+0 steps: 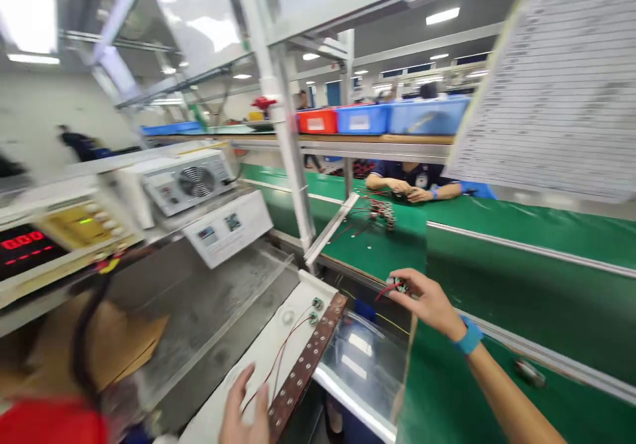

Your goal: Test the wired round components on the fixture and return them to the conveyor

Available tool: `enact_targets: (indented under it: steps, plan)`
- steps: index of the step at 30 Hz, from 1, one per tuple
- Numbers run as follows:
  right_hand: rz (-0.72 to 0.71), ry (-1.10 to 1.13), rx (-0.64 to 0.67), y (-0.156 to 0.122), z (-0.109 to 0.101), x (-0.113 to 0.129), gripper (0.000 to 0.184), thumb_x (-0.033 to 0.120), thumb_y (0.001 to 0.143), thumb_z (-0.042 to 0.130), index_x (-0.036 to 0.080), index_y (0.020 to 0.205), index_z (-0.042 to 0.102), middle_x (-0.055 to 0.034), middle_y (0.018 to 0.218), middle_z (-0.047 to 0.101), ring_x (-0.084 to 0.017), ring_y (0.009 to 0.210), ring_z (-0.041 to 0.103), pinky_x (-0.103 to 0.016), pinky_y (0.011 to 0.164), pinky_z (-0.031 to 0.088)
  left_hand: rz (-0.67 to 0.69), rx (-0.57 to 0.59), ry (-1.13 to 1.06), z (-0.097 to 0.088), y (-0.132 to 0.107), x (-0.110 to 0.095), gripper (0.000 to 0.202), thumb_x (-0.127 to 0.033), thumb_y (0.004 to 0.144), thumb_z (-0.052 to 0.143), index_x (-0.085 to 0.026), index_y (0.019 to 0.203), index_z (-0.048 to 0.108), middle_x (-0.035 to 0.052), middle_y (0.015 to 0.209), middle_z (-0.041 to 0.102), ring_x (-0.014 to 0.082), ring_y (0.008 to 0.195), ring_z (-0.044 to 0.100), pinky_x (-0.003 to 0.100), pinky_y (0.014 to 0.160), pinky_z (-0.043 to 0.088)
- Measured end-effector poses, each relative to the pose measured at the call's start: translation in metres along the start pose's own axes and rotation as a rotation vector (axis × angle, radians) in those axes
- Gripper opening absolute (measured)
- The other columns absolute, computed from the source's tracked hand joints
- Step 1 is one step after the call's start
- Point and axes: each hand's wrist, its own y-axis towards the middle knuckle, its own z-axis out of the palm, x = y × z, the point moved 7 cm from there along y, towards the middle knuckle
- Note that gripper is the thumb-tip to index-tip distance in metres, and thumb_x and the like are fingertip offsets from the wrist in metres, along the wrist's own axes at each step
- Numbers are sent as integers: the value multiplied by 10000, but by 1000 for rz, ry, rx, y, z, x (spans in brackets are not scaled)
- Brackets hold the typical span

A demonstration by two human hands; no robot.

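Right of middle, the right hand (428, 303) has its fingers clamped on a small part (399, 285) with red wires (383, 291), by the green desk (447, 391); near left, the left hand (243, 414) has fingers apart over a white board (265, 341).

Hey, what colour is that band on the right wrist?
The wristband is blue; the head view shows it.

Bright room. Ceiling lamps (442, 16) on both sides of white post (291, 166). Big light (27, 10), far left of post, all white. Shiny cover (380, 378), below post, bounces light. Paper (556, 86), right of post, blurry. Edges stretched.
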Motion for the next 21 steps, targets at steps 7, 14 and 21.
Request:
enact_targets:
  steps: [7,14,21]
  plan:
    - [-296,271,555,1,212,135,361,424,840,660,207,1128,634,-57,979,699,-169,796,637,-274,714,499,149,159,-64,-15,-37,-59,552,-389,805,606,-217,1320,502,123,1297,618,281,1242,535,439,1051,407]
    - [-270,-290,826,-33,395,143,402,519,806,682,166,992,627,-106,888,722,-249,866,671,-283,710,435,-399,356,-621,-9,-88,39,500,-685,750,555,-194,842,526,-68,497,523,133,475,550,256,548,387]
    - [-318,-525,898,-61,459,146,589,653,828,572,137,1107,617,-173,954,727,-290,939,684,-313,743,455,-662,542,-933,20,-148,80,607,-720,591,724,-184,787,516,-6,585,650,137,560,650,214,546,393]
